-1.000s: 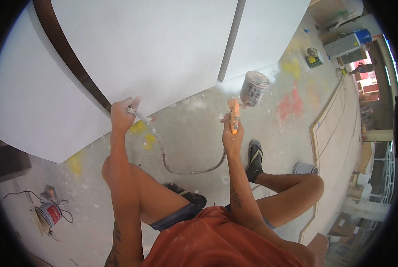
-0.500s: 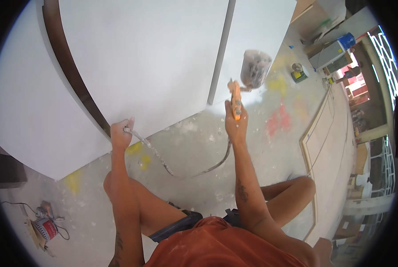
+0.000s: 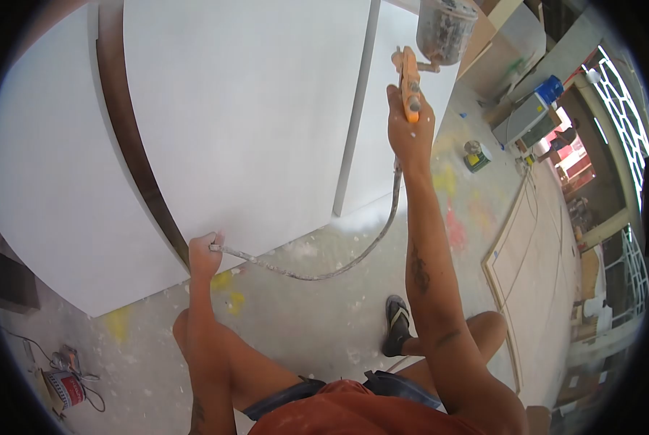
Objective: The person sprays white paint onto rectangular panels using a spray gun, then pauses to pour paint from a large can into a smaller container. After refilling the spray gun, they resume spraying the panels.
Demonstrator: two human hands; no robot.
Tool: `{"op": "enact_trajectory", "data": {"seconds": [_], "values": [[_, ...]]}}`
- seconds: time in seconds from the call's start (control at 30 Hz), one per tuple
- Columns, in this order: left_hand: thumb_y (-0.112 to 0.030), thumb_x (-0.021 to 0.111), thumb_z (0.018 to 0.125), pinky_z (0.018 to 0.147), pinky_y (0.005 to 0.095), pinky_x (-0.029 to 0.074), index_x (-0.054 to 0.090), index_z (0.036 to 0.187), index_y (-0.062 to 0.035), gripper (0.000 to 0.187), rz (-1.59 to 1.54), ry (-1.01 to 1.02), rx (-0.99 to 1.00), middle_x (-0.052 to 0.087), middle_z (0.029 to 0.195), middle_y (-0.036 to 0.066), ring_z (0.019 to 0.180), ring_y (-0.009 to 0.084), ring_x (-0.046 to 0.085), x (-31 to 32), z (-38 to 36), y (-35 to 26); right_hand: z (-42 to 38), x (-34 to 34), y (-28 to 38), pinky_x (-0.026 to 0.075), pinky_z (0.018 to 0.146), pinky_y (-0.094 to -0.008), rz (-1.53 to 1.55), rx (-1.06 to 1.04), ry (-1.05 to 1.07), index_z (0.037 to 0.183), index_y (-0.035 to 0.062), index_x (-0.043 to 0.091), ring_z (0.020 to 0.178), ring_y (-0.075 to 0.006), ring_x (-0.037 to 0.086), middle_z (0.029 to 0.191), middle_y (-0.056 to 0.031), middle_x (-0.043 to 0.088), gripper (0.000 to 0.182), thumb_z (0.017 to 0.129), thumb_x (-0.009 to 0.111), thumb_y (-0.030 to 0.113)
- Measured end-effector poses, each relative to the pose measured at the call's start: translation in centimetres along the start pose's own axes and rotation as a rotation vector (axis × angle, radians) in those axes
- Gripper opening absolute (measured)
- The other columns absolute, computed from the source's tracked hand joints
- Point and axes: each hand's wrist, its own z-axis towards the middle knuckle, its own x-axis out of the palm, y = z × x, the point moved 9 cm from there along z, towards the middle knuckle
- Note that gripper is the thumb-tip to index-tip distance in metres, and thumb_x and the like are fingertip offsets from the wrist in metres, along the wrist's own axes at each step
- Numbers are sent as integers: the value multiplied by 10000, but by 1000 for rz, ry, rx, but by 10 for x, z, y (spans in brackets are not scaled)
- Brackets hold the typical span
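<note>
My right hand (image 3: 411, 130) is wrapped round an orange spray gun (image 3: 410, 80) with a paint-smeared metal cup (image 3: 446, 32) on its side. The gun is raised in front of a white panel (image 3: 248, 109) at the upper right. My left hand (image 3: 205, 255) is closed on a paint-caked air hose (image 3: 302, 275), near the lower edge of the white panels. From there the hose sags in a curve and rises to my right wrist, where it goes to the gun. A narrow grey strip (image 3: 357, 109) and a dark curved gap (image 3: 129, 130) lie between the white surfaces.
A paint can (image 3: 476, 156) stands on the stained concrete floor (image 3: 324, 319). To the right lies a long pale board (image 3: 523, 268) with cords across it. A red-and-white container (image 3: 65, 388) with a cable sits at lower left. Another person (image 3: 563, 138) is far off at right.
My right hand has moved up with the spray gun, drawing the hose higher. My left hand sits lower in view, still holding the hose. My sandalled right foot now shows.
</note>
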Motion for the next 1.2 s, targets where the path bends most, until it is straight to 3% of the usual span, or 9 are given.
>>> {"op": "enact_trajectory", "data": {"seconds": [0.27,0.47,0.53,0.63,0.77,0.83,0.97,1.07,1.2], "values": [[-213,680,950,489,412,308,488,650,39,437,-8,-17,4,350,567,207,542,319,257,-4,-2,2,30,-7,38,482,651,-393,189,-235,-121,902,-31,619,625,-259,586,742,-171,658,207,975,632,162],[-206,675,950,487,415,309,494,644,33,429,-37,-25,10,355,563,208,519,323,275,-4,-1,-3,39,-2,35,528,773,-361,-73,-14,14,979,-28,660,785,-271,702,822,-154,714,203,974,623,171],[-166,676,937,487,400,292,498,639,34,400,-67,-31,22,323,551,181,524,271,262,0,1,-2,31,-1,26,526,777,-354,-132,7,37,995,-26,665,788,-262,703,825,-150,716,197,967,626,165],[-176,669,941,491,400,297,497,643,38,405,-23,-12,17,342,549,182,519,280,275,1,2,-4,16,-10,29,496,701,-379,109,-105,-62,955,-33,641,682,-263,629,770,-161,677,199,960,635,166],[-205,671,951,484,425,295,482,632,35,442,-73,1,41,356,559,210,525,339,265,8,1,2,27,-17,46,495,701,-379,127,-159,-73,959,-27,642,686,-255,629,779,-158,675,190,962,625,162],[-200,672,949,482,428,293,486,628,34,439,-56,6,54,359,554,210,518,345,269,10,2,0,37,-12,41,521,767,-351,1,46,35,988,-14,658,783,-242,692,843,-143,705,176,970,601,151],[-190,674,944,482,431,295,481,621,31,436,-52,-4,47,360,551,209,507,357,285,10,3,-3,25,-7,24,530,810,-333,-115,142,91,1017,-7,671,853,-240,717,889,-139,723,179,975,586,145],[-173,678,933,482,434,296,485,622,28,418,-71,5,31,374,554,213,501,374,313,16,5,4,4,-11,23,525,808,-341,94,32,27,1028,-11,679,845,-251,709,884,-144,727,180,969,581,128],[-152,672,929,485,426,294,475,633,35,401,-52,14,117,365,558,208,504,367,313,15,4,-8,20,-19,48,521,773,-363,74,-92,-33,1006,-20,669,796,-253,695,845,-149,714,189,967,596,150]]}}
